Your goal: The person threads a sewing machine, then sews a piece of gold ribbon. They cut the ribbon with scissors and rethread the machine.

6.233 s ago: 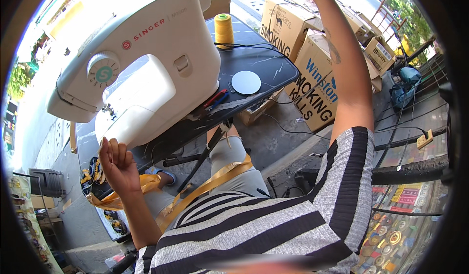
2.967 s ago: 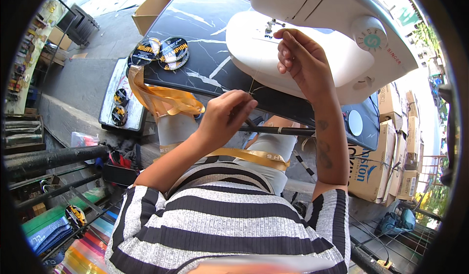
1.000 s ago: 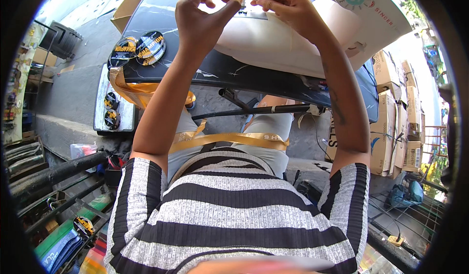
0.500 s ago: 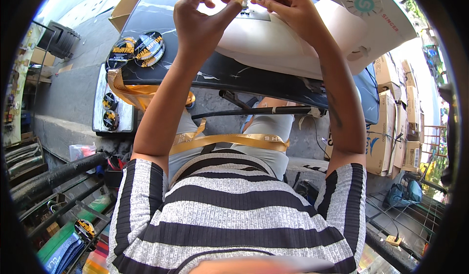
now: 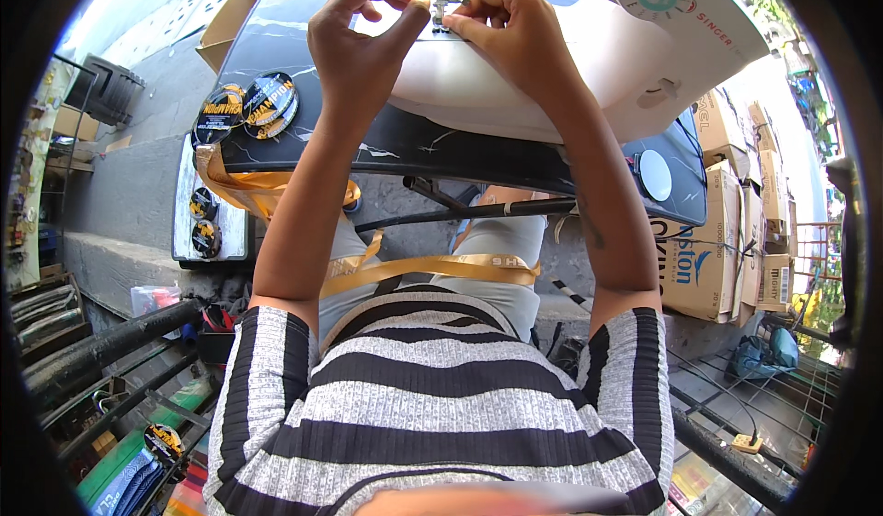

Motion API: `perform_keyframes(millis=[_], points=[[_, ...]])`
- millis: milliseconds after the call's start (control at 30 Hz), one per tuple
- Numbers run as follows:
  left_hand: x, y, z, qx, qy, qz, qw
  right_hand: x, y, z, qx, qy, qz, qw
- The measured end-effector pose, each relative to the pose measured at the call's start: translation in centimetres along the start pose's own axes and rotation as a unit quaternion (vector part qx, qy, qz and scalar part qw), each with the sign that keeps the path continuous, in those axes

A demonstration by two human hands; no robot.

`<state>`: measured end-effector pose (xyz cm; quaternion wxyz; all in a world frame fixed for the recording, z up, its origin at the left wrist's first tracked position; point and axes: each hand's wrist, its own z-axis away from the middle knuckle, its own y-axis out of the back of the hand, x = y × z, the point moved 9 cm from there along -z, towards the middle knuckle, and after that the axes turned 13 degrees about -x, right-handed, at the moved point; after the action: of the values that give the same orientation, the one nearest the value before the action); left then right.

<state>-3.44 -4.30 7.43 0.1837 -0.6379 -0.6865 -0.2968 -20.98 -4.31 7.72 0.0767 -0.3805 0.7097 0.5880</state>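
Observation:
A white sewing machine stands on the dark marble-patterned table in front of me. Its metal needle clamp and presser foot show between my hands. My left hand is just left of the needle, thumb and index finger pinched together. Whatever lies in that pinch is too fine to make out. On the other side, my right hand has its fingers closed beside the presser foot, thumb tip close to it. Anything held there is hidden. A gold printed ribbon lies across my lap.
Round black-and-yellow labelled discs sit at the table's left edge. More ribbon hangs below them. A round white disc lies at the table's right end. Cardboard boxes stand on the right; black metal rails run at lower left.
My right hand has shifted left and slightly down, its thumb now nearer the presser foot. My left hand keeps its pinch by the needle. The white disc at the right is now uncovered.

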Motion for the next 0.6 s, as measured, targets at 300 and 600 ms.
perform_keyframes(millis=[300,600], points=[[1.2,-1.2,1.0,-0.095,0.112,-0.175,0.974,-5.9,0.0,5.5,-0.012,-0.001,-0.024,1.000],[4.7,-1.4,4.1,-0.209,0.112,-0.018,0.971,-12.1,4.6,11.0,0.048,0.098,0.106,0.988]])
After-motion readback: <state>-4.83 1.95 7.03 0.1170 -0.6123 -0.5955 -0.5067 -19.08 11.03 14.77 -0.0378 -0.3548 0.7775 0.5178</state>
